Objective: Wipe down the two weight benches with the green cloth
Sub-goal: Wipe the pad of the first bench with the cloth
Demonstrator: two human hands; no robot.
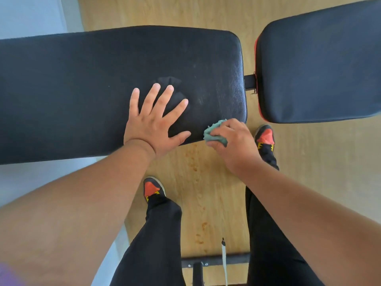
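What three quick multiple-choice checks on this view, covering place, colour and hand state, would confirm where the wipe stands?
1. Where is the green cloth?
A. at the long pad's near right corner
B. on the floor
C. on the right-hand pad

2. What colour trims the right-hand pad?
A. blue
B. red
C. white

3. How is the left hand?
A. fist
B. holding the cloth
C. flat, fingers spread

Key: 1 A, the right hand bunches it against the long pad there; 2 B, a red edge shows; 3 C, palm down on the pad.
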